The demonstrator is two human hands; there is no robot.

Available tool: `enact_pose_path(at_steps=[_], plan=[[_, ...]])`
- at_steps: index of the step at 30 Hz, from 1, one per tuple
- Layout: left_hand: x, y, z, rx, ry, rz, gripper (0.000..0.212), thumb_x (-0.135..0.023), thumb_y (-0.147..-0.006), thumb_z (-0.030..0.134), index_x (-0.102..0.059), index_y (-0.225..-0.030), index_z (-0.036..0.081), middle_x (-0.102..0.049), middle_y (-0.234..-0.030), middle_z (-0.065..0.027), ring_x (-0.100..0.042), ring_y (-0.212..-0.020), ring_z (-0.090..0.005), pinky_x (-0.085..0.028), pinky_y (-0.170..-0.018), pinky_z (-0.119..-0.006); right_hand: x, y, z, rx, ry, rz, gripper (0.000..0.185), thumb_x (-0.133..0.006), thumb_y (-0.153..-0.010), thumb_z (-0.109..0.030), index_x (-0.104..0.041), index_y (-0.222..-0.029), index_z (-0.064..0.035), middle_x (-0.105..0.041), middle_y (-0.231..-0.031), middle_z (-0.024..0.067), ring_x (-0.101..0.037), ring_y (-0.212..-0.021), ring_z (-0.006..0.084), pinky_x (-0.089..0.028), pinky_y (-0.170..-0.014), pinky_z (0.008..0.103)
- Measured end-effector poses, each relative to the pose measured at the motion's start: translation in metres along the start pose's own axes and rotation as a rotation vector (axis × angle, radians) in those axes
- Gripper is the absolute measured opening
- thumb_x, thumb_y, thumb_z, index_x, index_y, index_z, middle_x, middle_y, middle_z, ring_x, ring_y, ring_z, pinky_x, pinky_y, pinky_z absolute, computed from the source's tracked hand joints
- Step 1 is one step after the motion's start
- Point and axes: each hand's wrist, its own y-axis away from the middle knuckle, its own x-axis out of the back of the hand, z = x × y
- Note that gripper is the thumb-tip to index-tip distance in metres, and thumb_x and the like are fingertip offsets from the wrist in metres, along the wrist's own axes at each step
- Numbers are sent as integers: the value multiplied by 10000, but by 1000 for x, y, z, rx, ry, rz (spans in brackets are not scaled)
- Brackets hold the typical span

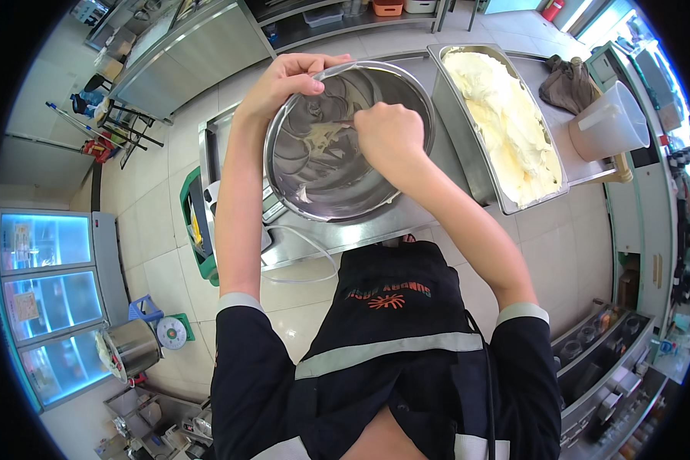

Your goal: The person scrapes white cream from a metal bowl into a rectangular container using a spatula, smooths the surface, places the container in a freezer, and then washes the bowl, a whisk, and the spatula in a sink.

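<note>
A large stainless steel mixing bowl [353, 198] tilts over the steel worktable, its mouth towards me. My left hand [299, 80] grips its upper left rim, thumb inside and fingers over the edge. Inside the bowl, my right hand [390, 133] is closed around a slim brownish handle [345, 122]; the fist covers most of this tool, so its exact kind cannot be told. Pale cream [322, 138] is smeared near the tool's end, and thin streaks coat the bowl wall. To the right stands a deep rectangular steel pan [463, 135] heaped with pale yellow cream [506, 126].
A translucent plastic measuring jug [606, 126] and a dark cloth [569, 83] are on the steel worktable [379, 227] beyond the pan. A white cable [316, 244] loops over its near edge. A green bin [207, 267] stands at its left end.
</note>
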Motion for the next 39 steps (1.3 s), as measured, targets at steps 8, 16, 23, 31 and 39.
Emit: enact_pose_path(at_steps=[8, 16, 23, 31, 39], plan=[[-1, -5, 2, -15, -7, -55, 229, -558, -578, 129, -344, -525, 65, -511, -1071, -202, -408, -1085, -194, -306, -845, -267, -12, 0, -14, -12, 153, 302, 85, -551, -651, -125, -618, -659, -74, -538, -659, 72, -586, -605, 207, -455, -460, 275], [5, -4, -5, -48, 63, -81, 199, -553, -591, 92, -372, -518, 50, -510, -1070, -208, -422, -1054, -150, -365, -733, -237, 5, 3, -15, 55, 77, 202, 85, -554, -648, -131, -619, -641, -77, -550, -675, 76, -586, -616, 195, -438, -442, 264], [-2, -11, 2, -23, 42, -99, 210, -553, -595, 93, -361, -520, 54, -519, -1059, -197, -359, -1149, -229, -308, -855, -270, -8, -6, -19, 178, 153, 49, 78, -555, -641, -116, -619, -645, -71, -561, -671, 71, -587, -615, 199, -441, -440, 272], [10, -5, -5, -28, -2, -72, 214, -558, -594, 109, -365, -518, 57, -509, -1078, -197, -408, -1092, -180, -343, -801, -264, 18, 13, 3, -10, -19, 418, 181, -529, -664, -111, -550, -834, -51, -512, -678, 96, -581, -568, 242, -458, -442, 300], [1, -3, 1, 32, 70, -27, 269, -554, -549, 170, -302, -521, 80, -489, -1100, -216, -413, -1078, -204, -251, -904, -264, -14, 0, 35, 217, 42, 179, 199, -515, -662, -114, -580, -843, -164, -514, -673, 67, -570, -562, 218, -447, -467, 343]])
